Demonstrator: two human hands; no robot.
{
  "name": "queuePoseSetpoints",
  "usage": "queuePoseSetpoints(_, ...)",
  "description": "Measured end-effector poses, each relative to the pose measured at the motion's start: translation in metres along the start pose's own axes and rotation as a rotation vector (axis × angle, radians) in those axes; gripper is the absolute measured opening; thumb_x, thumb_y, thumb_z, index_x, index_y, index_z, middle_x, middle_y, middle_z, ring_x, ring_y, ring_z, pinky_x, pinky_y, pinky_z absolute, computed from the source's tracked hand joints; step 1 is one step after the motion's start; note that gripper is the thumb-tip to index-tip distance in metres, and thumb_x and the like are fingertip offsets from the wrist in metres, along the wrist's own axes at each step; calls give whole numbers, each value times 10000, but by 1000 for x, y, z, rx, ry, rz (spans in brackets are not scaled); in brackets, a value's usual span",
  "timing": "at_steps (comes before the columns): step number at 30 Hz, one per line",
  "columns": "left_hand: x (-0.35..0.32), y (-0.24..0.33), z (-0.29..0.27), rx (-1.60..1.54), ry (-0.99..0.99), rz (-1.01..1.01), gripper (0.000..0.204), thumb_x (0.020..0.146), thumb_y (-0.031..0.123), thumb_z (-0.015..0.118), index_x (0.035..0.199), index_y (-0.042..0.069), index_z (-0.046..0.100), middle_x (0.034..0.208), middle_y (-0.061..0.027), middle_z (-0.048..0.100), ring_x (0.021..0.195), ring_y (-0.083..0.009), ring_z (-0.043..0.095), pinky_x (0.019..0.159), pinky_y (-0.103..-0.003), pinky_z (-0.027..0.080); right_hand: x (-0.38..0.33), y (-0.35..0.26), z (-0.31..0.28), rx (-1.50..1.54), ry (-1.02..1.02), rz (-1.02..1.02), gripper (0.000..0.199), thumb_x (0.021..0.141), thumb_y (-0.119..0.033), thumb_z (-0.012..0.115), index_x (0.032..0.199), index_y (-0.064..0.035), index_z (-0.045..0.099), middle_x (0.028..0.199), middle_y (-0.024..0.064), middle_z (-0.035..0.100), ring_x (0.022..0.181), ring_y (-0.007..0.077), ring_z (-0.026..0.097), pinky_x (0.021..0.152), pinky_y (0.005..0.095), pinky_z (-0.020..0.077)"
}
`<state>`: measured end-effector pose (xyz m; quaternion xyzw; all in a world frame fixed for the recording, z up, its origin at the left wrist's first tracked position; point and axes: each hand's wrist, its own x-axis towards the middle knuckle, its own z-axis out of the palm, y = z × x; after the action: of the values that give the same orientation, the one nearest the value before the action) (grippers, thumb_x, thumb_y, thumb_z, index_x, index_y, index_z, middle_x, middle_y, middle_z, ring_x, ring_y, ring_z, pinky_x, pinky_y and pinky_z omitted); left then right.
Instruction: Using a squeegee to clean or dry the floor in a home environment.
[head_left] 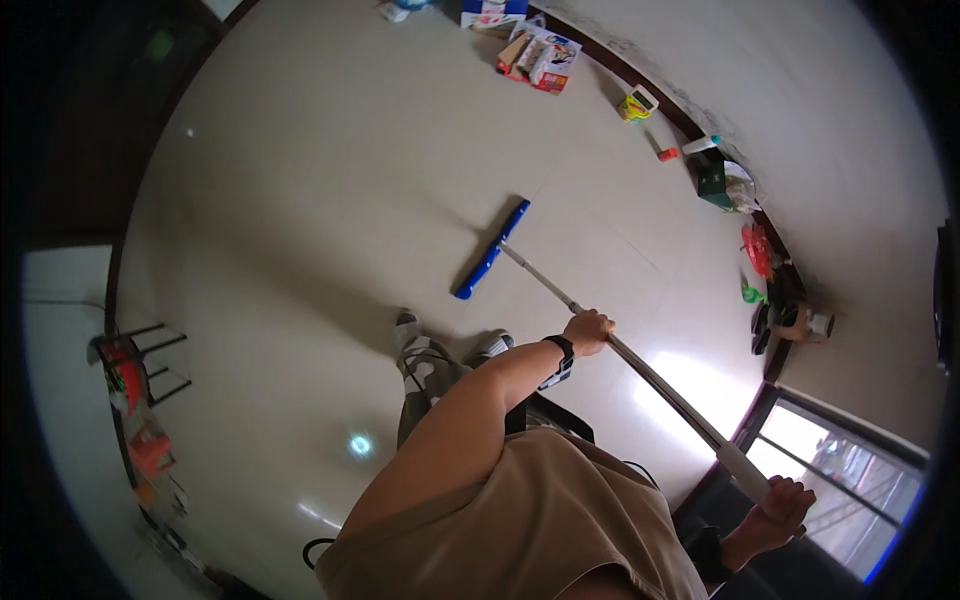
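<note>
A long-handled mop slants across the view, its narrow blue head lying on the floor ahead of my feet. My left hand is closed round the lower part of the metal pole. Farther up, at the lower right, my right hand grips the end of the pole, at its pale handle sleeve. A dark watch is on my left wrist.
Along the wall stand a flattened carton, a yellow-green tub, a white bottle, a dark green box and a red bag. A stool stands at left. A window is at lower right.
</note>
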<state>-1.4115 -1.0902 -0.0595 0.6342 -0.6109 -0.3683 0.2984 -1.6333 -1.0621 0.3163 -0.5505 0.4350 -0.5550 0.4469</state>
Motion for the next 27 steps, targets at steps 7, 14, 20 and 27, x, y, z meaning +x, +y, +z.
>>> queuePoseSetpoints(7, 13, -40, -56, 29, 337, 31, 39, 686, 71, 510, 668, 86, 541, 716, -81, 544, 758, -289, 515, 665, -401, 432, 35, 39, 28, 428, -291, -73, 326, 921, -169, 258, 600, -120, 291, 539, -7, 235, 508, 146, 256, 535, 301, 274)
queuePoseSetpoints(14, 3, -211, -221, 218, 598, -95, 43, 649, 34, 537, 615, 56, 524, 695, -128, 538, 759, -318, 513, 628, -412, 430, 45, 128, 234, 312, -308, -86, 257, 812, -195, 436, 588, -109, 344, 495, 23, 329, 448, 161, 336, 571, 367, 377)
queuePoseSetpoints(20, -11, -315, -325, 339, 360, -715, 311, 704, 252, 638, 959, 89, 567, 1052, -156, 519, 999, -321, 512, 798, -439, 462, 22, 173, 384, 378, -421, 9, 285, 862, -167, 469, 608, -54, 405, 524, 57, 456, 494, 196, 470, 667, 423, 451)
queuePoseSetpoints(27, 31, -298, -296, 431, 101, -434, 209, 759, 226, 562, 900, 72, 572, 1111, -207, 485, 1090, -352, 443, 833, -476, 420, 12, 152, 349, 262, -88, 47, 247, 834, -46, 380, 587, -52, 379, 493, 56, 410, 451, 167, 419, 606, 383, 441)
